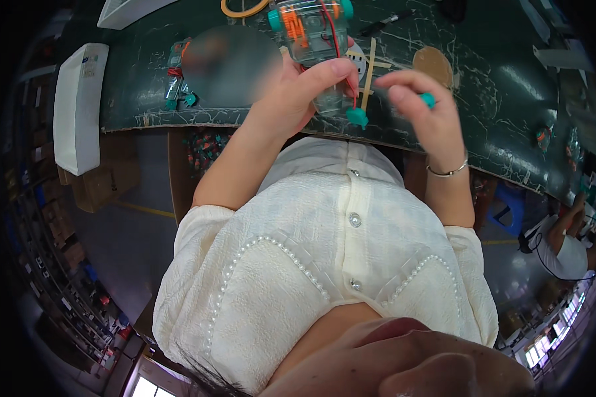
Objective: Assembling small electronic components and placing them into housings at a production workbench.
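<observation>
My left hand (288, 96) is closed round a clear plastic toy car (309, 33) with orange gears and teal wheels, held above the table's front edge. From the car a red wire (338, 46) runs down past my thumb to a small teal plastic plug-like part (357, 118), which hangs just below. My right hand (430, 109) is a little to the right, with its fingers curled and slightly blurred. A small teal piece (428, 100) shows between its thumb and index finger; its exact shape is partly hidden.
The dark green table (496, 73) bears a similar assembly (175, 76), a smeared blurry patch, a yellow tape roll (242, 6), a black pen (387, 22), and a brown disc (433, 65). A white tray (79, 109) stands left. Another person's arm (566, 225) shows far right.
</observation>
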Demonstrator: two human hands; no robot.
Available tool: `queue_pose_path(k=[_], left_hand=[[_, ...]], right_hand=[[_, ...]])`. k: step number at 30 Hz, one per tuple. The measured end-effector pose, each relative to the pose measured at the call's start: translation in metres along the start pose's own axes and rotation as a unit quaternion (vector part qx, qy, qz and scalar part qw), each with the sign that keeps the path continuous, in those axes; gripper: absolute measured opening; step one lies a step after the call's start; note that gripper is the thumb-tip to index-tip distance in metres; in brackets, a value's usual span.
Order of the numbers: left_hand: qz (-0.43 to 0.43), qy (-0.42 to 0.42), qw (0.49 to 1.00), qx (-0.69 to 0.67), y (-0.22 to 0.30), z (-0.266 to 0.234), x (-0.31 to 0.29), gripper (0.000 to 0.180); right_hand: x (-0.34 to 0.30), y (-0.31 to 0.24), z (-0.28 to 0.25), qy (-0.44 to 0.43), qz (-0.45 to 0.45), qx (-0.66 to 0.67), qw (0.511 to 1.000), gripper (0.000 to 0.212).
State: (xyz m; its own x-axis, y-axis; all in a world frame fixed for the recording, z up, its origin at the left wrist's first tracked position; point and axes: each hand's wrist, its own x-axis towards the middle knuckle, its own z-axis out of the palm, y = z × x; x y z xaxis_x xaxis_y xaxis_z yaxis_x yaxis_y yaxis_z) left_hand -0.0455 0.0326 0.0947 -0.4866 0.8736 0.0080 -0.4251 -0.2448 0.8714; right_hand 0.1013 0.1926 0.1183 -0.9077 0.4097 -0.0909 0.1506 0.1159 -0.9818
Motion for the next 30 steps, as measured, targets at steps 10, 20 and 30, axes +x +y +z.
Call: queue_pose_path(k=[10,20,30], left_hand=[[-0.032,0.091,0.994,-0.048,-0.009,0.008,0.0,0.042],[-0.04,0.062,0.997,-0.035,-0.009,0.012,-0.004,0.043],[-0.029,-0.013,0.994,-0.104,-0.01,0.008,-0.009,0.041]], right_hand=[[0.002,0.017,0.019,-0.147,0.159,0.233,0.948,0.027],[-0.003,0.032,0.029,-0.267,0.152,0.393,0.867,0.034],[0.0,0.014,0.011,-0.364,0.091,0.263,0.889,0.025]])
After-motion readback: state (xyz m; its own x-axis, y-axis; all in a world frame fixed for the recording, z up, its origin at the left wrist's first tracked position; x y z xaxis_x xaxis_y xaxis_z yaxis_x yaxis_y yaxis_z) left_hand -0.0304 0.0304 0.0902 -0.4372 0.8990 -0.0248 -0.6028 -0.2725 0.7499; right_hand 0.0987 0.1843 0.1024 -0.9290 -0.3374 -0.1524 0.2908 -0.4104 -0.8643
